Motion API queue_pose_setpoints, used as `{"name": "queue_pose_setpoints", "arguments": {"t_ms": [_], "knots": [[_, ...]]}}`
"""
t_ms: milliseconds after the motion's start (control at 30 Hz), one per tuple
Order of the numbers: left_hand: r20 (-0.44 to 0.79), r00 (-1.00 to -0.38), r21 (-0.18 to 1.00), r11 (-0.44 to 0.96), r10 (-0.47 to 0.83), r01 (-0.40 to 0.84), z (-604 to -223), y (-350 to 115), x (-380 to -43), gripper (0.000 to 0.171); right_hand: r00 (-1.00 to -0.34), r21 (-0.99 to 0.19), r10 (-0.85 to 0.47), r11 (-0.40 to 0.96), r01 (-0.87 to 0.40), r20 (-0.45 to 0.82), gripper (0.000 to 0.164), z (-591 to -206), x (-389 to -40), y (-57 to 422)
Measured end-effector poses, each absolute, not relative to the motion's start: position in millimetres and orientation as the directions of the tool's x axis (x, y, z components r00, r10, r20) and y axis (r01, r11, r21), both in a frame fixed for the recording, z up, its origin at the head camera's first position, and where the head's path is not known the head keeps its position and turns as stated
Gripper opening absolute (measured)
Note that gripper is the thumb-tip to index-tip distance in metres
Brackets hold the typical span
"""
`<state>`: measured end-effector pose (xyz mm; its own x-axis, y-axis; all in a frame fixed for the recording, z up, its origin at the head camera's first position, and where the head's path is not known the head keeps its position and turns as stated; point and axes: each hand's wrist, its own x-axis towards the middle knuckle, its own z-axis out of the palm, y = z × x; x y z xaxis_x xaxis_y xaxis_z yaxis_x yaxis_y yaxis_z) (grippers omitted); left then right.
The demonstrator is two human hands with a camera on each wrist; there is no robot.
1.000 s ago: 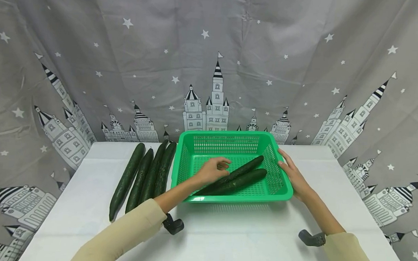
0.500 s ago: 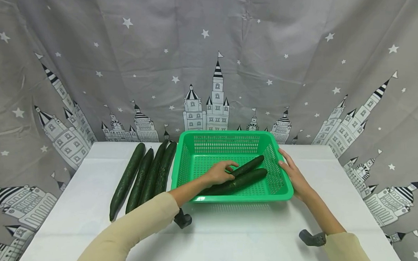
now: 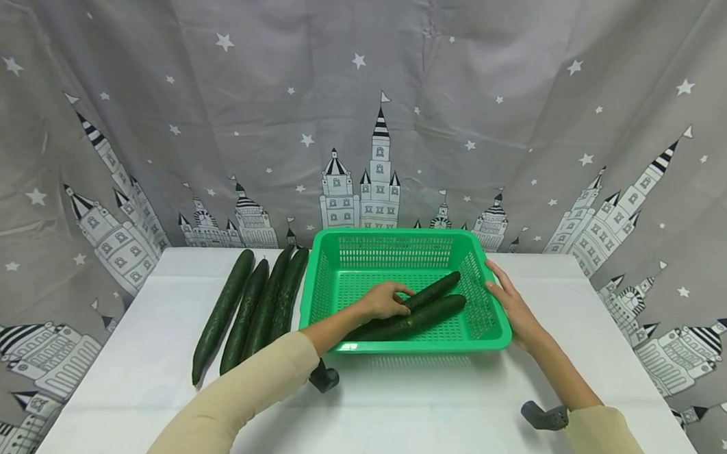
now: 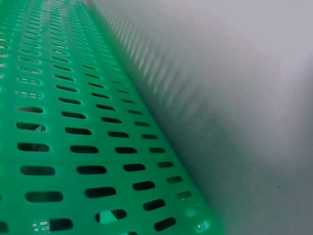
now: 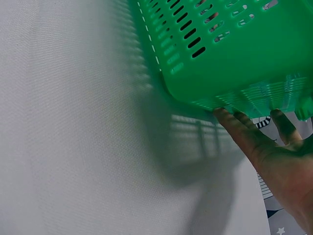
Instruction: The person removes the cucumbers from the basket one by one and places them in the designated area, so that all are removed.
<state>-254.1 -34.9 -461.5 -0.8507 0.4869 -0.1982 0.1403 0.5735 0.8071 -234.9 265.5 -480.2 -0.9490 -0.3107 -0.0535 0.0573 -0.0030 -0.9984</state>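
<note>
Cucumbers, two [image 3: 417,311], lie diagonally on floor of green basket [image 3: 400,239], touching side by side. Left hand [image 3: 384,301] inside basket, fingers curled over rear cucumber's middle. Right hand [image 3: 510,304] flat against basket's right outer wall, fingers straight, holding nothing. Basket sits mid-tabletop [image 3: 428,409]. Four more cucumbers [image 3: 254,303] lie in row on tabletop just left of basket.

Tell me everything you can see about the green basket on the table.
The green basket looks like plastic, rectangular and shallow, with a rolled rim and slotted walls and floor. It stands upright on the white table, right of four cucumbers lying there. Two cucumbers lie slantwise inside. The left hand rests on them, and the right hand touches the basket's right wall with straight fingers.
</note>
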Motion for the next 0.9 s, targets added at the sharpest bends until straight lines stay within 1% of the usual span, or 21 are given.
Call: {"name": "queue_pose_setpoints", "arguments": {"t_ms": [300, 533, 700, 900], "knots": [[-0.189, -0.866, 0.799, 0.586, 0.464, 0.139, -463.2, -35.8, -253.4, 0.043, -0.948, -0.998, -0.313, -0.005, 0.058, -0.053, 0.064, -482.4, -234.6, 264.9], [-0.151, -0.874, 0.793, 0.585, 0.463, 0.172, -461.3, -37.0, -254.7, 0.041, -0.949, -0.998, -0.309, -0.013, 0.065, -0.057, 0.065, -481.6, -233.9, 265.7], [-0.095, -0.888, 0.822, 0.539, 0.450, 0.185, -455.6, -39.1, -256.9, 0.040, -0.948, -0.998, -0.315, -0.015, 0.059, -0.051, 0.065, -480.4, -233.9, 265.7], [-0.045, -0.916, 0.871, 0.465, 0.398, 0.159, -439.8, -44.3, -258.4, 0.041, -0.945, -0.998, -0.325, -0.014, 0.057, -0.049, 0.065, -478.8, -233.9, 265.6]]}}
